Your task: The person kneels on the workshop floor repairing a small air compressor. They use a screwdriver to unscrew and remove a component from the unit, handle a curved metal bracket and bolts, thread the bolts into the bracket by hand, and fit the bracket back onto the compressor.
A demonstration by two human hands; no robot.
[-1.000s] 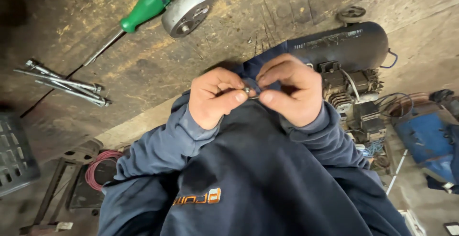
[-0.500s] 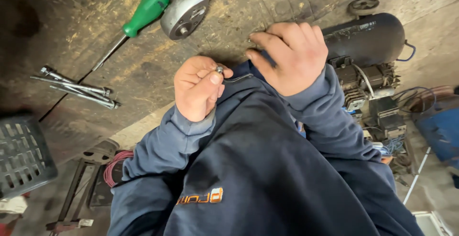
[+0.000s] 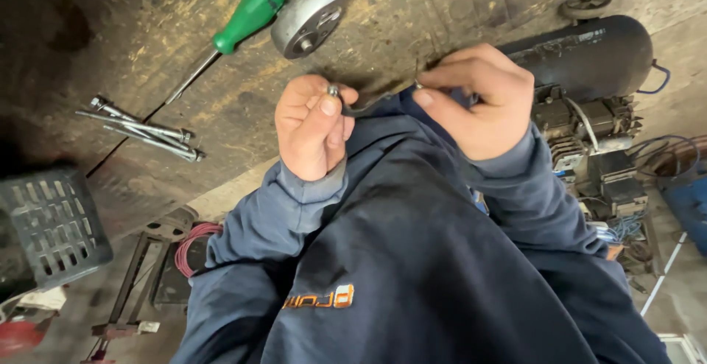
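The left hand (image 3: 313, 124) is curled shut, pinching a small metal nut (image 3: 333, 91) between thumb and forefinger. Just beside it, the right hand (image 3: 479, 99) is closed around a thin dark metal piece (image 3: 372, 102) that reaches toward the nut. Both hands hover over a worn wooden workbench (image 3: 147, 32). On the bench, a ratchet wrench (image 3: 313, 10) lies just above the left hand, a green-handled screwdriver (image 3: 236, 29) beside it, and long bolts (image 3: 143, 128) farther left.

Bare bench (image 3: 456, 10) lies beyond the hands; ratchet (image 3: 313, 14) and screwdriver (image 3: 239, 29) crowd the left.
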